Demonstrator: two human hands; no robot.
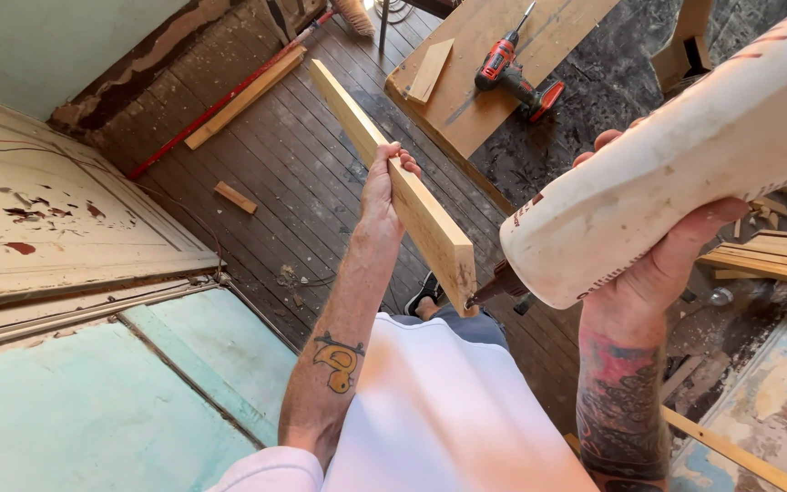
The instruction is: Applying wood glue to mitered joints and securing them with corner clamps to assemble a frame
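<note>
My left hand (384, 187) grips a long pale wooden board (425, 214) near its middle, holding it edge-up and slanting away from me. My right hand (676, 246) is wrapped around a large white glue bottle (685, 164), tipped so its dark nozzle (498, 284) touches the near end of the board. Both forearms are tattooed, and a white shirt shows below.
A dark plank floor lies below. A wooden work surface (466, 100) carries a red cordless drill (512, 73) and a small offcut (430, 71). A red-handled broom (229, 96) and a timber strip (246, 98) lie near the wall. Stacked boards (767, 260) sit right; a peeling door panel (56, 219) left.
</note>
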